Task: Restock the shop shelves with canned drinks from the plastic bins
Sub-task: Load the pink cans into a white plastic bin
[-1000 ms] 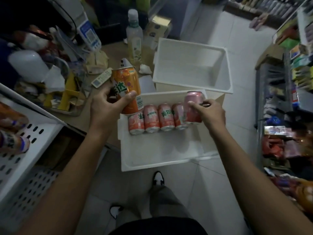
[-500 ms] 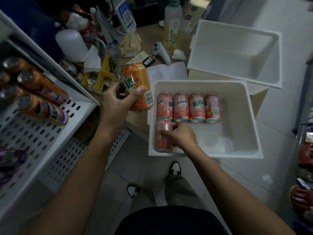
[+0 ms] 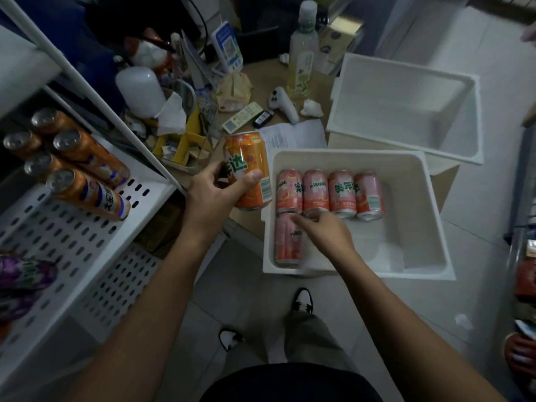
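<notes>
You are standing in a small shop. At your left, a white perforated shelf point(image 3: 72, 242) is carrying orange cans point(image 3: 87, 195) lying in rows, and your left hand point(image 3: 214, 195) is gripping another, the held can point(image 3: 249, 172). Ahead, a cluttered counter point(image 3: 261, 79) is bearing a QR payment stand point(image 3: 227, 47). A white bin point(image 3: 348, 154) at its near edge is holding pink cans point(image 3: 330, 191) lined up side by side. At the far right, blurred racks of packaged goods point(image 3: 526, 280) are lining the tiled floor point(image 3: 232, 300).
</notes>
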Action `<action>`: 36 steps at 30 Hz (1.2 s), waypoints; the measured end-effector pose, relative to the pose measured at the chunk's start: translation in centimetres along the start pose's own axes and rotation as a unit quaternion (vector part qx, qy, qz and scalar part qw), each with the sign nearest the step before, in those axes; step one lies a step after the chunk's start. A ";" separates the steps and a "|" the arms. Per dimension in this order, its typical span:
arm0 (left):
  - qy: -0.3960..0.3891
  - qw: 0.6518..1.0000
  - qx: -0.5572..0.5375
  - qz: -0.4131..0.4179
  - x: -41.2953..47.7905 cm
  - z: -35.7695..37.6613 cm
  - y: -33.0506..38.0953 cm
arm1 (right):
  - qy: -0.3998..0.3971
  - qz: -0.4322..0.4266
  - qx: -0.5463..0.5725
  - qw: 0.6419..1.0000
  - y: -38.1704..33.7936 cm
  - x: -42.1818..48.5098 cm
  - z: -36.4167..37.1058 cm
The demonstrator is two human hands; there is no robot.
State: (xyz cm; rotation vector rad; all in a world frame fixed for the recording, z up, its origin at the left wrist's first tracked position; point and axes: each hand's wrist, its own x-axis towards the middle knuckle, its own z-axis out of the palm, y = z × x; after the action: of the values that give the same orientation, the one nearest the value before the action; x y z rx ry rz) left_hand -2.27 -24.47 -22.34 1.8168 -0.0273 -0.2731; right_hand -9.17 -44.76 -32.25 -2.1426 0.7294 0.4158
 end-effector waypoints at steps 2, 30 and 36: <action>-0.001 1.000 0.000 0.006 0.0 0.1 0.3 | 0.054 -0.039 0.069 0.995 -1.4 -0.8 -2.0; -0.148 0.970 0.182 -0.061 -1.1 11.6 -4.7 | -0.082 0.060 0.285 0.953 5.8 -1.7 -5.1; -0.157 0.953 0.249 -0.067 -1.2 12.9 -6.1 | -0.050 0.096 0.175 0.979 6.6 0.0 -3.2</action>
State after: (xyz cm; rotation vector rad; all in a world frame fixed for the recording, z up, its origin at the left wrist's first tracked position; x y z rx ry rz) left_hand -6.76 -34.89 -31.01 2.2610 -0.2128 -0.7011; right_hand -13.18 -50.59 -34.18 -1.7174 0.8856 0.4561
